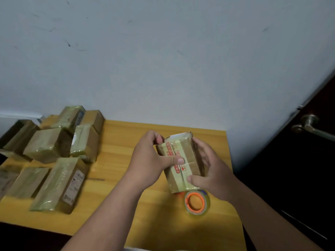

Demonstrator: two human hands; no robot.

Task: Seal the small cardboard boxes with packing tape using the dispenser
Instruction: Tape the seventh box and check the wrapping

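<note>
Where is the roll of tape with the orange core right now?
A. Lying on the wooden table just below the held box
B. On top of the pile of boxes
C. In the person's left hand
A: the tape roll lies on the table, while both hands hold the box.

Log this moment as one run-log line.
step: pressing tape | left hand: grips box, thumb on tape seam | right hand: grips box | tape roll: on table, idle | taped boxes: piled left

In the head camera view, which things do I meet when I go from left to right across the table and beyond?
Pile of taped boxes → left hand → held box → right hand → door handle. The tape roll lies below the held box, so its place is unclear.
</note>
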